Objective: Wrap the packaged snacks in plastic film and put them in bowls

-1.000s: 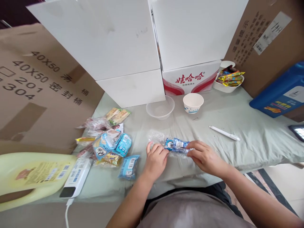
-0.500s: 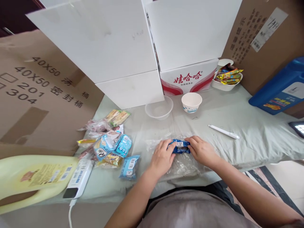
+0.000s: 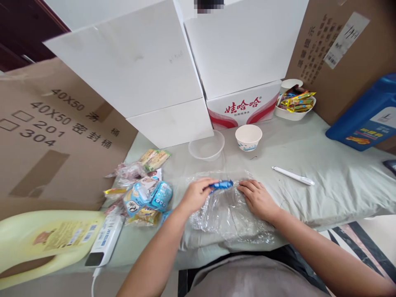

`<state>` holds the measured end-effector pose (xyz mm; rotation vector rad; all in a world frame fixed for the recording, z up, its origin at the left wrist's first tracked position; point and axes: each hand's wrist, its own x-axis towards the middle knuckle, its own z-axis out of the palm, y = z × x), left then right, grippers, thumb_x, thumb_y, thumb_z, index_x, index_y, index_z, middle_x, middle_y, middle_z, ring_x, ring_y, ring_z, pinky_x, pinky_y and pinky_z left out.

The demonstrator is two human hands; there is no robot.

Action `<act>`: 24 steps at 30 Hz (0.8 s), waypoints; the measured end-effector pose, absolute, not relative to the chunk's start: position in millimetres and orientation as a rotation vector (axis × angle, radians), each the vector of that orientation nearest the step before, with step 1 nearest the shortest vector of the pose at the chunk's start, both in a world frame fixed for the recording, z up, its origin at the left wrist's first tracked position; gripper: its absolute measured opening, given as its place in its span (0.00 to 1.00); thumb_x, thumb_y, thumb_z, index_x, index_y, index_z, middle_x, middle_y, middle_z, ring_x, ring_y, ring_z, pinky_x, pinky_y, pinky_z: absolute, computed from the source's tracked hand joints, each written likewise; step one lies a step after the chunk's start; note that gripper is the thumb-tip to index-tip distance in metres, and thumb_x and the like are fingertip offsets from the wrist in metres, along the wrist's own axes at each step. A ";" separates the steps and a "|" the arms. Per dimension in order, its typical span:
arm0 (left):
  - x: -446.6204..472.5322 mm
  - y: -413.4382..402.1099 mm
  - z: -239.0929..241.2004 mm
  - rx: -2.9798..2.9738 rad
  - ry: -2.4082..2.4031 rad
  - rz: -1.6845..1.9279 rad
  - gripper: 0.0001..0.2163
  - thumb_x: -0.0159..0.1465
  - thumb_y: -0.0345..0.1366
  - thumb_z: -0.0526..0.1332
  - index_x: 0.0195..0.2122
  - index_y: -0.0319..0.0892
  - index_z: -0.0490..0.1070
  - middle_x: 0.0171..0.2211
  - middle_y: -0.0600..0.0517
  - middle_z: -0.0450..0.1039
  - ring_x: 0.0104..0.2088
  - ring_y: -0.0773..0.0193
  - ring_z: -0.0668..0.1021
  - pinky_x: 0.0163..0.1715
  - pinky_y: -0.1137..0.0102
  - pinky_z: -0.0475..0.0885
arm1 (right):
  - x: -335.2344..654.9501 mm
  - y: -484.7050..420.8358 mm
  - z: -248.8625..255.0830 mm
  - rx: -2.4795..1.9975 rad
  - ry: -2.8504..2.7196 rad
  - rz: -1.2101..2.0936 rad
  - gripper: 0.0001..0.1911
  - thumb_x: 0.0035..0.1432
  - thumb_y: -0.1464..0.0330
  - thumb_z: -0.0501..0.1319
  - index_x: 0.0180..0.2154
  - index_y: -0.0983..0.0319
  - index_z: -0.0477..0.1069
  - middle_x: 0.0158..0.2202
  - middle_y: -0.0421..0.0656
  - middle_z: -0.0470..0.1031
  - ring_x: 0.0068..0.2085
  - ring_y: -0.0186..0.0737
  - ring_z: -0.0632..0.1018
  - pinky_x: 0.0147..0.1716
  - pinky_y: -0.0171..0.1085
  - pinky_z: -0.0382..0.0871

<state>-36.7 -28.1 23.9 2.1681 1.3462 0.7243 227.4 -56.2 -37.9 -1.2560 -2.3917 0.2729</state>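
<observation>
My left hand [image 3: 195,194] pinches one end of a small blue wrapped snack [image 3: 221,185] and holds it just above a sheet of clear plastic film [image 3: 227,210] spread on the cloth-covered table. My right hand [image 3: 256,199] lies on the film to the right of the snack, fingers bent and pressing the sheet down, apart from the snack. A pile of wrapped snacks [image 3: 145,192] lies to the left of my left hand.
Behind the film stand a clear plastic bowl [image 3: 206,146] and a white paper bowl [image 3: 248,137]. A white pen [image 3: 292,175] lies at right. White boxes [image 3: 154,78], a bowl of candies [image 3: 295,106], a blue container [image 3: 368,115], a yellow jug [image 3: 46,239] and a power strip [image 3: 105,241] surround the space.
The clear film has been spread out flat. My right hand let go of the blue snack and now presses the film, while my left hand keeps the snack by its end.
</observation>
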 end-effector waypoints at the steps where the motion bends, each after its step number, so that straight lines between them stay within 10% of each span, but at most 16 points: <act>1: -40.9 -18.0 31.8 2.109 1.415 0.825 0.14 0.62 0.29 0.57 0.46 0.47 0.78 0.44 0.50 0.79 0.44 0.61 0.80 0.46 0.65 0.75 | 227.2 -56.0 -37.4 -1.260 -2.389 0.274 0.18 0.64 0.74 0.51 0.53 0.63 0.71 0.55 0.51 0.72 0.54 0.50 0.69 0.51 0.49 0.66; 14: -29.7 113.0 56.2 2.403 1.755 0.726 0.15 0.61 0.27 0.56 0.44 0.45 0.78 0.44 0.49 0.78 0.46 0.58 0.77 0.51 0.63 0.71 | 228.4 -55.4 -39.2 -1.262 -2.372 0.285 0.18 0.65 0.72 0.51 0.52 0.61 0.72 0.54 0.50 0.72 0.54 0.49 0.70 0.51 0.50 0.66; 24: 5.2 17.6 51.0 2.566 1.204 0.570 0.09 0.64 0.34 0.58 0.44 0.44 0.74 0.41 0.48 0.75 0.45 0.57 0.76 0.50 0.62 0.70 | 222.8 -57.3 -41.5 -1.566 -2.326 0.143 0.28 0.61 0.59 0.57 0.60 0.62 0.65 0.65 0.53 0.60 0.67 0.64 0.51 0.60 0.61 0.50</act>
